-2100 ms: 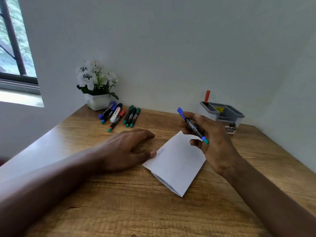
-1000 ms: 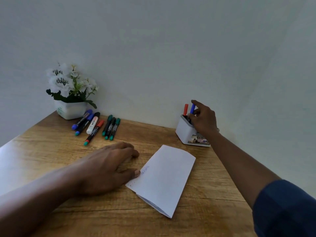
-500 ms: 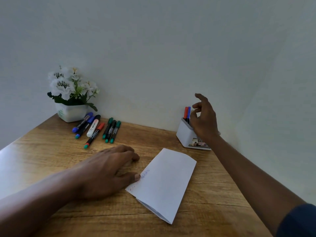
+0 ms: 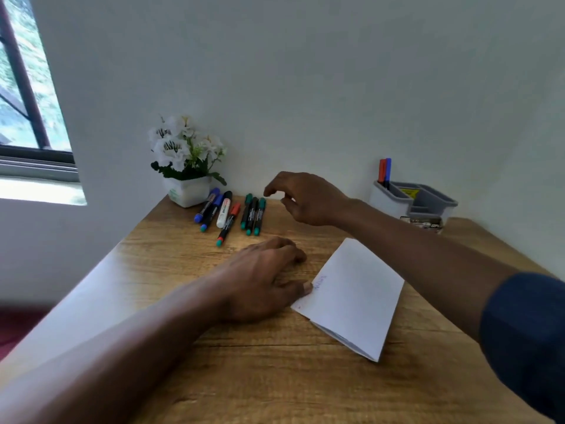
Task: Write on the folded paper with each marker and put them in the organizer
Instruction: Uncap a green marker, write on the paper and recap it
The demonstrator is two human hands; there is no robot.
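A folded white paper (image 4: 354, 295) lies on the wooden table with faint writing near its left edge. My left hand (image 4: 260, 280) rests flat on the table, its thumb pressing the paper's left edge. My right hand (image 4: 305, 197) hovers empty, fingers loosely curled, just right of a row of several markers (image 4: 232, 214) lying near the wall; the green-capped ones (image 4: 253, 214) are closest to it. The grey organizer (image 4: 428, 203) stands at the back right, with a red marker (image 4: 381, 169) and a blue marker (image 4: 388, 169) upright in its left compartment.
A white pot of white flowers (image 4: 186, 160) stands against the wall, left of the markers. A window (image 4: 27, 96) is at the far left. The table's left edge (image 4: 91, 283) runs diagonally toward me. A wall is close behind the organizer.
My right hand let go of the blue marker in the organizer, then swung left across the table to the row of markers. The view turned left. My left hand stayed on the paper.
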